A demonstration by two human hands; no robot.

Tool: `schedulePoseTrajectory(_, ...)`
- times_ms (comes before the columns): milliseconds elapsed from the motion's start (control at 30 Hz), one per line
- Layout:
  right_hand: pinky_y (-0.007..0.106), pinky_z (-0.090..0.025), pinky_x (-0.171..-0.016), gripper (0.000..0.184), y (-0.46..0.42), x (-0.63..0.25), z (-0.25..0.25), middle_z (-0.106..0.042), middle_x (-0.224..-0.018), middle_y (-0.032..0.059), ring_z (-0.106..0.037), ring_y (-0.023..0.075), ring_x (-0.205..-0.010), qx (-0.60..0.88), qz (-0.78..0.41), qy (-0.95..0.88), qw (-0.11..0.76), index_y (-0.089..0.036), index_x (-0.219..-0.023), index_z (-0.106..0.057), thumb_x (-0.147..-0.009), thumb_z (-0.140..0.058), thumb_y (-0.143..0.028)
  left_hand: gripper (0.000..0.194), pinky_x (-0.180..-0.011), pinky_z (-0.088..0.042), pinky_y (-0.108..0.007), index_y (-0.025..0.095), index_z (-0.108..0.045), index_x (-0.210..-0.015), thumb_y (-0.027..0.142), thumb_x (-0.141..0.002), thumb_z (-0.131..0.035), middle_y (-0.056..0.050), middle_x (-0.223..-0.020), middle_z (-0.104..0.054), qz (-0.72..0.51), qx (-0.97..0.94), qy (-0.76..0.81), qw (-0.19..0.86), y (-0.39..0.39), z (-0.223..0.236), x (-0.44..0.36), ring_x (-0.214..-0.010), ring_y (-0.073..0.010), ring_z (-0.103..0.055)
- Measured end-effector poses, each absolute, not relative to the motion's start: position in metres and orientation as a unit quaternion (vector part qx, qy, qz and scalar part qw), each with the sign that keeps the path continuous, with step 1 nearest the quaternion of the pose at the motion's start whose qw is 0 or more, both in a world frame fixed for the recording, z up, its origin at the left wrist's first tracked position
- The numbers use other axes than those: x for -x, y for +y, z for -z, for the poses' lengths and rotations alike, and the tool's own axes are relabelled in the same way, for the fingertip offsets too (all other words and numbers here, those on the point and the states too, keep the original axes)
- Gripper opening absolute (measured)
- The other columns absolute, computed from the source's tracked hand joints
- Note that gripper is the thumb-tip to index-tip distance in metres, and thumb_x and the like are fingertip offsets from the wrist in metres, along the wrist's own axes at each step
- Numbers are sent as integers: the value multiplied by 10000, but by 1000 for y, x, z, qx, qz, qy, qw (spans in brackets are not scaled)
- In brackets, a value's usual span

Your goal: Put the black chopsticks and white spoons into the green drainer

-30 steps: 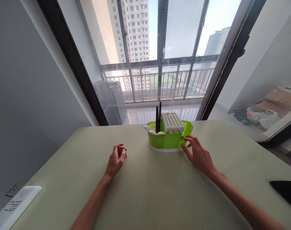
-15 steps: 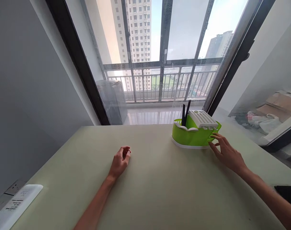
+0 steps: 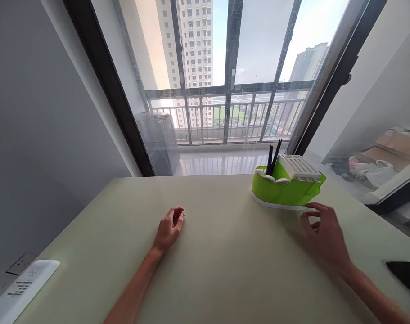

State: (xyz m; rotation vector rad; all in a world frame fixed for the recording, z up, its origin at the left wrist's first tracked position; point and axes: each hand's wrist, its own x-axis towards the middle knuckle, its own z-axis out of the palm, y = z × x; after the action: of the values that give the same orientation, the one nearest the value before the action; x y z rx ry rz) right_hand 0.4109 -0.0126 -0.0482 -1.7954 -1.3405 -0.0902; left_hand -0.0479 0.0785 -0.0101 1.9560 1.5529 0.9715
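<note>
My right hand (image 3: pixel 326 229) is over the right of the table, just in front of a green and white utensil holder (image 3: pixel 282 189). Its fingers are bent and apart from the thumb, with nothing seen between them. The fingertips are close to the holder's white base; whether they touch it I cannot tell. Black sticks (image 3: pixel 270 161) stand upright in the holder, beside its slotted white top (image 3: pixel 301 166). My left hand (image 3: pixel 169 228) rests on the table, left of the middle, its fingers loosely curled with a gap to the thumb. No object shows in it.
The pale table (image 3: pixel 218 261) reaches to a large window with dark frames. A white power strip (image 3: pixel 25 288) lies at the lower left edge. At the right edge is a black object (image 3: pixel 405 275), partly cut off. Cardboard and bags (image 3: pixel 376 168) lie beyond, at right.
The utensil holder has shifted a little to the right. My right hand has moved off its side, to the right and nearer to me. My left hand is still.
</note>
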Motion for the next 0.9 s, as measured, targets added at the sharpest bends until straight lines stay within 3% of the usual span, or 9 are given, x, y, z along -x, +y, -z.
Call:
schedulePoseTrajectory(133, 294, -509, -612, 255, -11, -352, 50, -683, -1119, 94, -654, 188, -765, 625, -165, -633, 425, -221, -1050, -632, -934, -485, -394, 293, -712, -509, -309, 217, -629, -1101, 436, -968, -487, -49, -981, -747, -332, -714, 571, 235, 75, 4, 46, -913, -220, -703)
schedulePoseTrajectory(200, 285, -465, -587, 250, -1, -329, 47, -707, -973, 56, -611, 169, -669, 589, -234, -656, 409, -220, -1002, -650, -936, -481, -392, 295, -702, -497, -303, 214, -633, -1101, 426, -975, -471, -42, -938, -737, -321, -721, 569, 230, 74, 3, 46, -864, -209, -689)
schedulePoseTrajectory(333, 282, -436, -599, 268, 24, -300, 41, -639, -640, -19, -575, 175, -588, 561, -335, -639, 406, -220, -951, -671, -922, -465, -390, 300, -687, -477, -295, 217, -654, -1075, 410, -992, -440, -20, -824, -691, -285, -758, 556, 187, 71, 6, 46, -751, -189, -631)
schedulePoseTrajectory(533, 288, -436, -619, 280, 33, -291, 39, -744, -846, 18, -612, 168, -601, 584, -345, -609, 412, -215, -924, -681, -887, -468, -394, 312, -672, -449, -284, 231, -658, -1114, 384, -1018, -404, 17, -699, -607, -220, -814, 520, 137, 62, 9, 42, -641, -167, -570)
schedulePoseTrajectory(900, 287, -461, -638, 285, 32, -293, 49, -745, -816, 17, -624, 176, -616, 585, -325, -625, 402, -216, -944, -699, -894, -474, -384, 269, -680, -436, -282, 244, -667, -1097, 364, -1006, -445, 14, -736, -654, -202, -823, 522, 98, 58, 7, 38, -694, -180, -631)
